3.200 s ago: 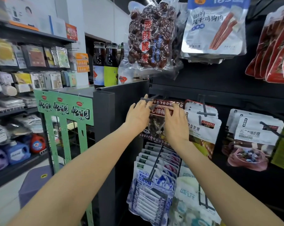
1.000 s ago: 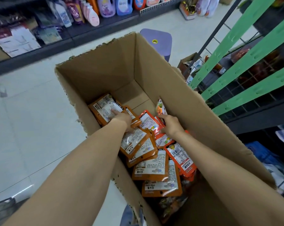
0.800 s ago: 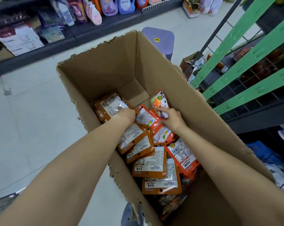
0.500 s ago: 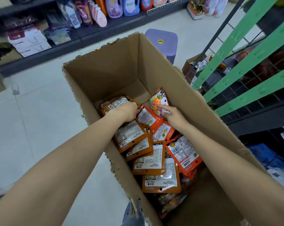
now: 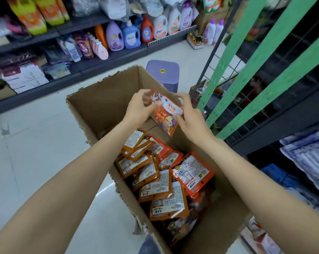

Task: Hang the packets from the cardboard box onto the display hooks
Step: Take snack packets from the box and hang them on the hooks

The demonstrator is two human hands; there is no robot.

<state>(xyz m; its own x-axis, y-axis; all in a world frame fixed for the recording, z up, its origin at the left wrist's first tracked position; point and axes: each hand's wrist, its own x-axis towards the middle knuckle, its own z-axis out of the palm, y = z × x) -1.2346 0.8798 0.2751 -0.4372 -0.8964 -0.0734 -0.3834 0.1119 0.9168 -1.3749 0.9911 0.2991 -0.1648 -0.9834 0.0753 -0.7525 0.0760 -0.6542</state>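
While above box (image 5: 103,107), both hands' grip (fingertips) pinches packet (image 5: 166,114).

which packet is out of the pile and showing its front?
The packet pinched between left hand and right hand, above the cardboard box. Its colourful front faces the camera; the packets in the box lie label-side up.
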